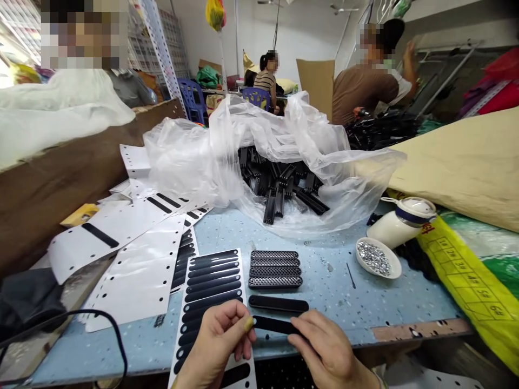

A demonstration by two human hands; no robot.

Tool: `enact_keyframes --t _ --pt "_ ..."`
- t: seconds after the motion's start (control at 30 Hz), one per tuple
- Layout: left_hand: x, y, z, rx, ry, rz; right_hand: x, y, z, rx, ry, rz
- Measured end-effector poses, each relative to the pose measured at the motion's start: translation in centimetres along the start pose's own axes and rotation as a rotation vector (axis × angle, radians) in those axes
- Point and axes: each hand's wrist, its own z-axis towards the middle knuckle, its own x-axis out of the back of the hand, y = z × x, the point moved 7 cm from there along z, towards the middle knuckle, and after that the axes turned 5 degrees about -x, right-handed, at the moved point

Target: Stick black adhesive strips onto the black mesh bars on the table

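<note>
A narrow black strip (274, 324) is held between my two hands near the table's front edge. My left hand (217, 346) pinches its left end with thumb and forefinger. My right hand (326, 351) grips its right end. Under my left hand lies a white backing sheet (211, 286) with several black oblong stickers. Just beyond my hands lies another flat black strip (278, 303), and behind it a short stack of ribbed black pieces (274, 268).
A clear plastic bag (259, 146) of black plastic parts sits at mid table. A small white bowl (378, 258) of silver bits and a white tipped container (401, 221) are to the right. Used white backing sheets (133, 254) lie left. Other people work behind.
</note>
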Motion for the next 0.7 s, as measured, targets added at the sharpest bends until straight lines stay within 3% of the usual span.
enact_keyframes --t 0.17,0.23,0.33,0.43,0.57,0.7 --pt "3.1 2.0 0.6 -0.209 0.251 0.451 1.6 1.7 0.4 -0.052 0.018 -0.055" --pt "3.4 3.2 1.0 -0.328 0.283 0.659 2.7 3.1 0.8 -0.115 0.039 -0.033" --pt "2.5 4.2 1.8 -0.486 0.23 0.899 3.4 5.4 1.3 -0.202 0.07 0.039" --pt "1.3 4.0 2.4 -0.561 0.145 1.007 3.0 7.2 1.7 -0.238 0.083 0.078" --pt "0.5 3.6 2.6 -0.571 0.051 1.039 1.7 8.5 1.9 -0.261 0.049 0.077" --pt "0.6 2.8 2.7 -0.508 -0.026 1.034 0.8 8.0 2.2 -0.227 0.005 0.107"
